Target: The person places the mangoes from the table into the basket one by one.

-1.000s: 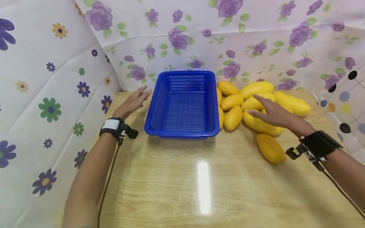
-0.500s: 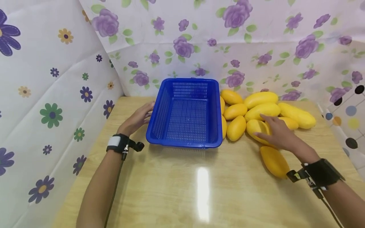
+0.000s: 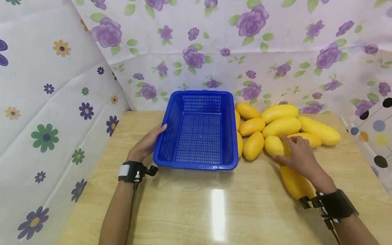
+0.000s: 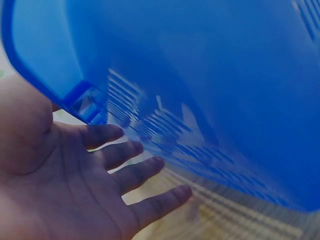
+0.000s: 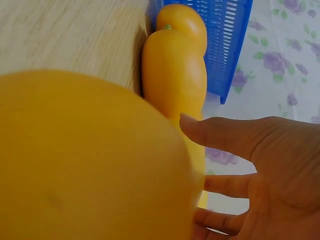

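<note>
At right hand (image 3: 301, 157), yellow fruit (image 3: 274, 145) pointing left, long axis aslant.

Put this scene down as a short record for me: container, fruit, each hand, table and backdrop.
Container: blue basket, open-topped, slotted walls
Fruit: several yellow fruits right of the basket; one deeper orange fruit nearer the person
Left hand: at the basket's left side, fingers straight
Right hand: at a yellow fruit behind the orange one; grip unclear
Table: light wood grain
Backdrop: sheets printed with flowers
</note>
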The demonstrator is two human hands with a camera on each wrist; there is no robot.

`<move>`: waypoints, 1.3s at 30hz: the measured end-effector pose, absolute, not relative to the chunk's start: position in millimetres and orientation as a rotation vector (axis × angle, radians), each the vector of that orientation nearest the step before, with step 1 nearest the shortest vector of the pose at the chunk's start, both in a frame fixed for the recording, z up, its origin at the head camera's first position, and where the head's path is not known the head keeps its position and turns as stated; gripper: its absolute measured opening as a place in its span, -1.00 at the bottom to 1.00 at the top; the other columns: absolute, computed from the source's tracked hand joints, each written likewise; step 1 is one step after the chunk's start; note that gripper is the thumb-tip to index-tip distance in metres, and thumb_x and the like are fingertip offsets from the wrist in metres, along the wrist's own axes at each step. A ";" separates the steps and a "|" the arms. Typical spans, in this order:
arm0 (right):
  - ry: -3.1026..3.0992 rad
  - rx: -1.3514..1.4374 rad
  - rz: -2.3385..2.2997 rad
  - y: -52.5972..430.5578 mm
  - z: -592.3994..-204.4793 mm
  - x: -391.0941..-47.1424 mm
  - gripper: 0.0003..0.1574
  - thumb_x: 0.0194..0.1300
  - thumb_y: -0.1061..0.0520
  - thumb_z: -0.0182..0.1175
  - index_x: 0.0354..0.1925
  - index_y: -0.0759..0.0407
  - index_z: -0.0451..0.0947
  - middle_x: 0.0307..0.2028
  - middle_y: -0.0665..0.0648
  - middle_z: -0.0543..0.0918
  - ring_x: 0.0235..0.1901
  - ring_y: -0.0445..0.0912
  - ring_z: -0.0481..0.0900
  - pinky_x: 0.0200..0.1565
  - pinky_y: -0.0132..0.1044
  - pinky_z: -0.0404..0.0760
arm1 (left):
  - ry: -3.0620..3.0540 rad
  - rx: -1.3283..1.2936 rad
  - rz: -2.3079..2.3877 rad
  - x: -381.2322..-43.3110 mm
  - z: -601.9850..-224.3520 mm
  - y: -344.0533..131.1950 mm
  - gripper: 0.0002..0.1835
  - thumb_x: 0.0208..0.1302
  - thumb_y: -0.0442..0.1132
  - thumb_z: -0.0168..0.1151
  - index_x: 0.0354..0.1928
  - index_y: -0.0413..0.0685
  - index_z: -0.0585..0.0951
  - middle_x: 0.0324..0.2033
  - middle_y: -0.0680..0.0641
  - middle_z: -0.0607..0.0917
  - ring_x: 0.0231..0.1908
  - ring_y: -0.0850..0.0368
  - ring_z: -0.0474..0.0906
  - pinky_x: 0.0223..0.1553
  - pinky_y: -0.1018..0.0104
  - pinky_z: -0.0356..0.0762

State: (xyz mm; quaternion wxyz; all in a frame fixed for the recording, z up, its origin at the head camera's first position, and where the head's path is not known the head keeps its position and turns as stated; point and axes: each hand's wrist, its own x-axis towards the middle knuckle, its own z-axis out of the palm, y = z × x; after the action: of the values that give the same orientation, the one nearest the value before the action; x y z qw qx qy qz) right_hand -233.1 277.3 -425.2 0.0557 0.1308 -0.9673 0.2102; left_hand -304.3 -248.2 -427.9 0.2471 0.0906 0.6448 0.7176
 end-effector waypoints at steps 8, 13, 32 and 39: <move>-2.883 0.311 0.672 274.5 -429.6 -231.4 -0.01 0.13 -0.06 0.43 0.40 0.26 0.27 0.08 0.59 0.33 -0.02 0.45 0.20 -0.08 0.38 0.03 | 1.810 0.249 1.970 -300.4 -427.9 -248.8 -0.34 0.55 0.13 -0.22 0.59 0.21 -0.03 0.39 -0.42 0.19 0.31 -0.41 0.22 0.20 -0.16 0.30; -2.899 0.215 0.736 273.6 -437.3 -227.1 0.03 0.17 -0.16 0.38 0.45 0.18 0.22 0.14 0.57 0.31 0.02 0.47 0.18 -0.09 0.37 -0.06 | 1.811 0.241 1.953 -299.1 -431.3 -249.2 -0.33 0.54 0.14 -0.22 0.58 0.22 -0.02 0.38 -0.42 0.22 0.30 -0.41 0.24 0.18 -0.14 0.33; -3.081 0.213 0.744 285.2 -444.8 -231.5 0.28 0.18 -0.27 0.33 0.57 0.11 -0.14 0.25 0.66 0.20 0.17 0.54 0.18 -0.11 0.51 0.19 | 1.420 0.064 2.063 -295.6 -458.9 -238.0 -0.07 0.32 0.46 -0.21 0.58 0.22 -0.15 0.43 -0.34 0.05 0.28 -0.25 0.18 0.15 -0.13 0.33; -3.156 0.262 0.823 292.3 -441.7 -236.1 0.34 0.19 -0.31 0.29 0.55 0.31 -0.17 0.34 0.65 0.14 0.25 0.57 0.11 0.07 0.52 0.15 | 1.125 -0.001 2.244 -294.4 -462.5 -246.3 -0.11 0.34 0.41 -0.14 0.49 -0.03 0.10 0.10 -0.12 0.44 -0.02 0.03 0.44 -0.09 0.16 0.49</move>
State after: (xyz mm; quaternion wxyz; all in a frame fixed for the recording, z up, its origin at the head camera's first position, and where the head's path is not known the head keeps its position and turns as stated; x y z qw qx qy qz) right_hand -236.1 292.3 -441.7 -0.0651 0.0799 -0.9625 0.2511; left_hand -294.4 -246.3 -462.5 0.3103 -0.0002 0.4260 0.8498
